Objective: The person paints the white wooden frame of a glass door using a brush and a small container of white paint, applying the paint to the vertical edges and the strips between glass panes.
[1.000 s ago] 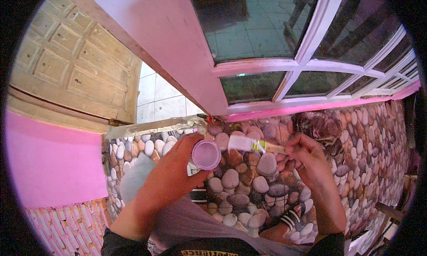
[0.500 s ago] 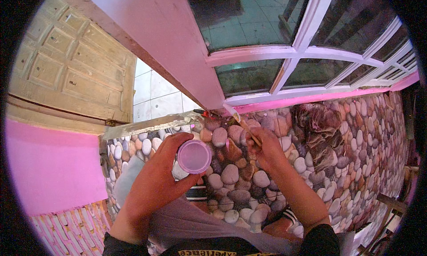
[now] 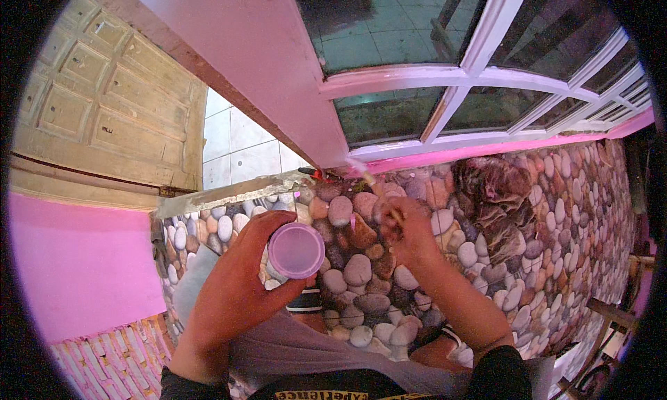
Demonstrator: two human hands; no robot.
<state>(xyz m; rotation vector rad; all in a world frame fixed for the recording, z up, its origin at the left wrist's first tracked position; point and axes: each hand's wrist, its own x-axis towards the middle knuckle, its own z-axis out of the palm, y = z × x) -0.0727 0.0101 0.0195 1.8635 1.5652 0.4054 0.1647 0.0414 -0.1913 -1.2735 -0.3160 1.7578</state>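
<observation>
My left hand (image 3: pixel 243 278) is wrapped round a small plastic cup (image 3: pixel 296 249) with light pink contents, held over the pebble-patterned floor (image 3: pixel 361 303). My right hand (image 3: pixel 410 237) is closed on the wooden handle of a paintbrush (image 3: pixel 365 174), blurred by motion, whose whitish bristles reach the bottom corner of the pink door-frame post (image 3: pixel 313 129). Beside it is a white multi-pane window frame (image 3: pixel 462 77) over a bright pink baseboard strip (image 3: pixel 396 162). A small red and black object (image 3: pixel 314 173) lies by the post's foot.
A panelled wooden door (image 3: pixel 118 115) stands at left above a pink wall (image 3: pixel 83 254) and painted bricks (image 3: pixel 108 355). White tiles (image 3: pixel 233 143) show through the doorway. A crumpled dark sheet (image 3: pixel 493 205) lies on the right; wooden pieces (image 3: pixel 608 317) stand at the far right.
My right hand has turned the brush and moved it left and up, from over the pebble floor to the post's foot. My left hand and cup have shifted slightly left.
</observation>
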